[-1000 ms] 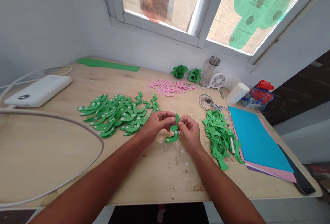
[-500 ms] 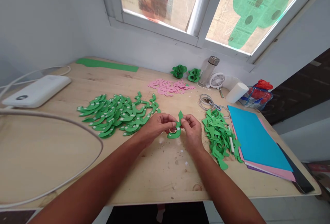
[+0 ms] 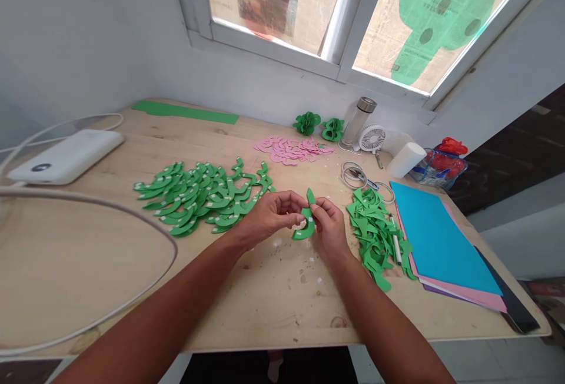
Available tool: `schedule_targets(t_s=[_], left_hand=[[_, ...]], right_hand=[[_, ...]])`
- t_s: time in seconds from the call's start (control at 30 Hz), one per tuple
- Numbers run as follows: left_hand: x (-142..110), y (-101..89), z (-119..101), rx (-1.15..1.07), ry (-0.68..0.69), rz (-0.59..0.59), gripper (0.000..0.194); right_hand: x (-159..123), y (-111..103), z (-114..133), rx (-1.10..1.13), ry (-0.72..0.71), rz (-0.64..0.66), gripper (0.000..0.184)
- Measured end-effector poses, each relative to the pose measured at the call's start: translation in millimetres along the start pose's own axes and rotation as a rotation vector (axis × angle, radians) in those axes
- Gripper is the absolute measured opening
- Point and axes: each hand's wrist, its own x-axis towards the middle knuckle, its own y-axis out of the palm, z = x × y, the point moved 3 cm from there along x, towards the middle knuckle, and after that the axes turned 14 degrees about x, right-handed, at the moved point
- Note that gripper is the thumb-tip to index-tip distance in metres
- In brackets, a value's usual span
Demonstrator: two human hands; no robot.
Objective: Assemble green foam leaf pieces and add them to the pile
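Note:
A curved green paper cutout (image 3: pixel 305 231) with small white squares on it is held above the table between both hands. My right hand (image 3: pixel 329 225) pinches its upper part between thumb and fingers. From the other side my left hand (image 3: pixel 276 216) has thumb and fingertips closed on the cutout's edge; the exact contact is partly hidden. Left of my left hand lies a spread pile of similar green cutouts (image 3: pixel 194 195), many with white squares. Beyond my right hand is a heap of green paper scraps (image 3: pixel 371 231) with a white pen (image 3: pixel 396 245) on it.
Pink cutouts (image 3: pixel 289 149) lie farther back, near two green paper balls (image 3: pixel 306 123), a bottle (image 3: pixel 359 119) and a small fan (image 3: pixel 372 138). Tape rings (image 3: pixel 353 176) and coloured sheets (image 3: pixel 441 237) are at right. A power bank (image 3: pixel 66 155) and cable (image 3: pixel 145 216) occupy the left.
The cutout has turned in the fingers, its curved end shifting right and slightly up. Both hands remain close together on it; the piles have not moved.

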Motion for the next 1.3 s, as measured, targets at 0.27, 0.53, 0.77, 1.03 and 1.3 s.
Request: schedule_targets(t_s=[0.27, 0.53, 0.77, 1.03, 1.3], left_hand=[[3.2, -1.0, 0.1, 0.022, 0.072, -0.056, 0.022], [4.2, -2.8, -1.0, 0.088, 0.069, -0.112, 0.021], [3.8, -2.8, -0.1, 0.055, 0.032, -0.093, 0.020], [4.6, -3.8, 1.9, 0.059, -0.023, -0.213, 0.013], [5.0, -7.3, 2.8, 0.012, -0.064, -0.319, 0.015]], right_hand=[[-1.8, 2.5, -0.5, 0.105, 0.061, 0.013, 0.011], [0.0, -0.2, -3.0, 0.024, 0.025, 0.017, 0.009], [-0.9, 3.4, 2.2, -0.078, -0.057, 0.036, 0.009], [-1.8, 3.5, -1.0, -0.181, -0.064, 0.070, 0.015], [-0.9, 5.1, -6.0, -0.181, -0.022, 0.074, 0.015]])
